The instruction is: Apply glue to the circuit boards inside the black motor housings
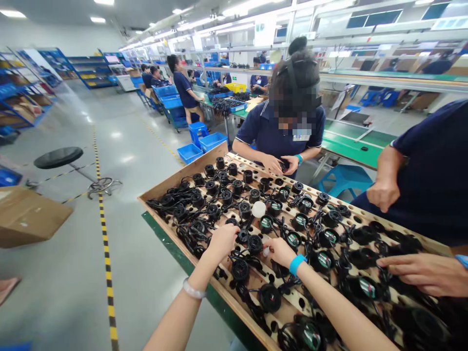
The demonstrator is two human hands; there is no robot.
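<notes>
My left hand [223, 241] has its fingers pinched together beside a small round black part [243, 236]; what lies between the fingertips is hidden. My right hand [281, 252], with a blue wristband, is curled closed at the edge of a round black slotted housing [255, 243]. A small whitish bit [266, 251] shows at its fingertips, too small to name. Just beyond both hands sits a white disc [259, 209]. Around them, several black housings with cables stand in a wooden tray [263, 336] with holes, some showing green circuit boards [266, 224].
Across the tray, a co-worker [288, 126] holds a black part in both hands. Another person's hand [420, 273] reaches in from the right. A stool [58, 157] and a cardboard box [32, 214] stand left. Blue bins [190, 153] lie behind the tray.
</notes>
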